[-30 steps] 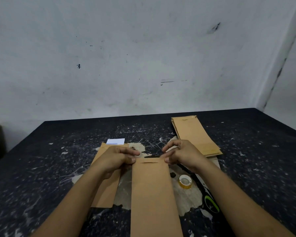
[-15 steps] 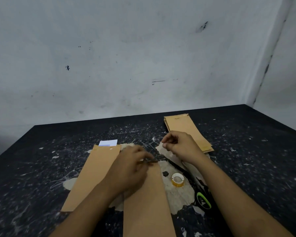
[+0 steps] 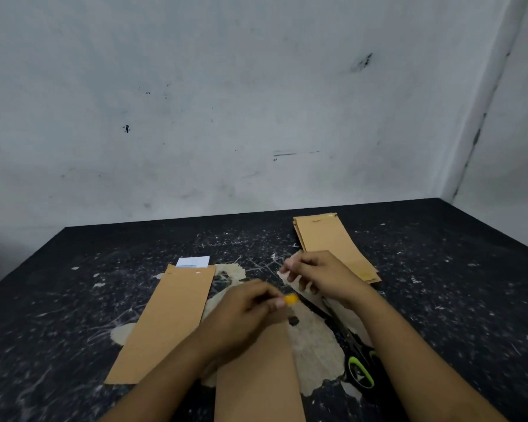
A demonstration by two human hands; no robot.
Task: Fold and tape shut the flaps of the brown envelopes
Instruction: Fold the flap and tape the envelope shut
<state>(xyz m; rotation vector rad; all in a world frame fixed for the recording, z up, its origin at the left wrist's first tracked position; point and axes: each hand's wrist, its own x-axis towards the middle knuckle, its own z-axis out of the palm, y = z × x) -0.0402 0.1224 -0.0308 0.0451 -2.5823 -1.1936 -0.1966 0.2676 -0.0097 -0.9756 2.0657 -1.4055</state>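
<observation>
Pinching a small yellow thing, blurred, perhaps the tape roll, my left hand has its grip curled over the top of the brown envelope lying in front of me. Left of that grip lies another envelope with a white slip poking out. Right of it, my right hand hovers, fingers loosely bent, holding nothing I can make out. Beyond it sits the envelope stack; nearer me, scissors rest on the bench.

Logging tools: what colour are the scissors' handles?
Black with bright green inner loops, on the scissors in the head view.
</observation>
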